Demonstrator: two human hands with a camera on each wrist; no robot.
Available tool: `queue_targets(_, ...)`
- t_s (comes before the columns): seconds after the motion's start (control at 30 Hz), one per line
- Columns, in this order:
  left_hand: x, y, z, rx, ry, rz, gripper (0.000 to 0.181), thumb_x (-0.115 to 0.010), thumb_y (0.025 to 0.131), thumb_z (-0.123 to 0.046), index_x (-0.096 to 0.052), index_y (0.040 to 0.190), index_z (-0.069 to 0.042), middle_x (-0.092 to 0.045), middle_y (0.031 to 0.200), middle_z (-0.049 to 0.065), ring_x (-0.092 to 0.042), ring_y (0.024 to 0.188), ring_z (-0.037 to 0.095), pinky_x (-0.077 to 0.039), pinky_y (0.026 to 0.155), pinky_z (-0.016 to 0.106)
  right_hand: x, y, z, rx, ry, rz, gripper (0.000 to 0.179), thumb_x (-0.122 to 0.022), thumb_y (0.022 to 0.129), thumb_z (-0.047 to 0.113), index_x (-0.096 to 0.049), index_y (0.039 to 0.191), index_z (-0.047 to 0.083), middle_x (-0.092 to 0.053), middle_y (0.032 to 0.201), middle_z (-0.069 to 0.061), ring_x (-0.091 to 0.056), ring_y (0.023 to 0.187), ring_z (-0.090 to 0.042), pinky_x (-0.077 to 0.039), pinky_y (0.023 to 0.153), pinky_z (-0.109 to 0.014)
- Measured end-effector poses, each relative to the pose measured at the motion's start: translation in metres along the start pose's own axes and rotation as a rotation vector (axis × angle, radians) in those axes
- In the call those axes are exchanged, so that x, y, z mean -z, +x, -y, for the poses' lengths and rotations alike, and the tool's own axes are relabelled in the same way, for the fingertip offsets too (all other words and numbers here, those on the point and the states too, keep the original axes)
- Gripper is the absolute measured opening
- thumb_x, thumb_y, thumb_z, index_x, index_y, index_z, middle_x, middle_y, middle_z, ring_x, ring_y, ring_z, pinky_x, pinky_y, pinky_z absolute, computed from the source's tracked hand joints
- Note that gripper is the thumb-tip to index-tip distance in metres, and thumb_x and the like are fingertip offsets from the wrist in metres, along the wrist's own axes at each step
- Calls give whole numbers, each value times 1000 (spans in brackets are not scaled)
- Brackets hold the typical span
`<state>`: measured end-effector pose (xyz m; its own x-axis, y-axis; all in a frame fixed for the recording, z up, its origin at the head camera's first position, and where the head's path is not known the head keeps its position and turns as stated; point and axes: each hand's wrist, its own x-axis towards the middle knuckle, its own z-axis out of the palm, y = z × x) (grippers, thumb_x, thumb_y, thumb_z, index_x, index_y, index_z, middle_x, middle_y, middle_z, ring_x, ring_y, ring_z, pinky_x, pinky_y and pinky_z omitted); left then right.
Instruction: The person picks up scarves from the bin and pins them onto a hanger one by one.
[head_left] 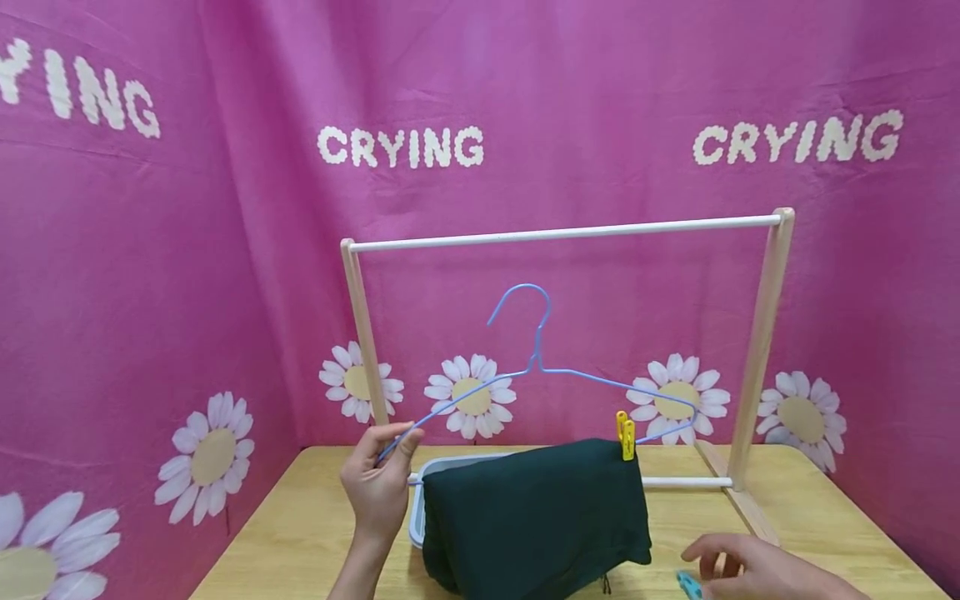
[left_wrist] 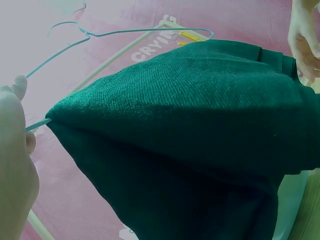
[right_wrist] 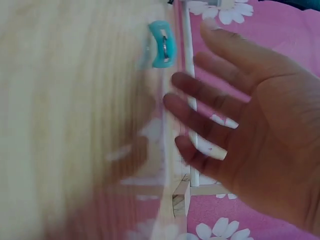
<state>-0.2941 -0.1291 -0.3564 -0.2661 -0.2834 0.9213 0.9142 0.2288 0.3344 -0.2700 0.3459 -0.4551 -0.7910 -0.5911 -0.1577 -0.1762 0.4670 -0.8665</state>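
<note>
My left hand (head_left: pixel 377 487) grips the left end of a blue wire hanger (head_left: pixel 538 354), held up over the table with its hook upward. Draped over the hanger's lower bar hangs a dark green folded cloth (head_left: pixel 536 517), its lower part cut off by the frame. A yellow clothespin (head_left: pixel 627 440) clips the cloth's right end to the bar. At the lower right, my right hand (head_left: pixel 757 567) is beside a teal clothespin (head_left: pixel 688 585) on the table. In the right wrist view its fingers are spread, holding nothing, with the teal clothespin (right_wrist: pixel 163 44) just past the fingertips.
A wooden rack with a white top rail (head_left: pixel 570 233) stands behind the hanger on the wooden table (head_left: pixel 832 525). Partly hidden behind the cloth is a light grey basket (head_left: pixel 416 525). A pink curtain (head_left: pixel 600 75) with daisies and lettering closes the back and sides.
</note>
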Motion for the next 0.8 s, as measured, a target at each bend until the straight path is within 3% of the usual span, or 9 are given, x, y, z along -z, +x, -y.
queue_targets(0.37,-1,-2,-3,4,-22,10,28,-76,70,20,-70,93,7,-46,54,7,-30,44,6,-24,37,18,-12,-7,-11,-21,61,11,44,-63,97,13,-49,136,-1,-52,104,-12,-47,92,-23,-46,69,-26)
queue_targets(0.47,-1,-2,-2,2,-39,15,26,-77,71,19,-70,93,7,-46,54,6,-31,44,6,-25,37,18,-17,-6,-13,-47,34,0,49,-69,94,17,-49,136,2,-52,103,-11,-47,91,-23,-47,69,-26)
queue_targets(0.67,-1,-2,0,-2,-77,24,26,-75,71,21,-70,93,9,-48,55,8,-33,44,7,-26,37,19,-23,3,-6,-102,-122,-66,60,-80,83,30,-50,129,7,-53,98,-9,-51,88,-23,-52,69,-27)
queue_targets(0.8,-3,-2,-1,4,-94,19,26,-74,71,22,-69,92,9,-48,55,9,-33,44,7,-26,37,19,-23,6,0,-115,-153,-81,66,-83,79,34,-49,129,5,-53,99,-9,-50,90,-25,-53,71,-29)
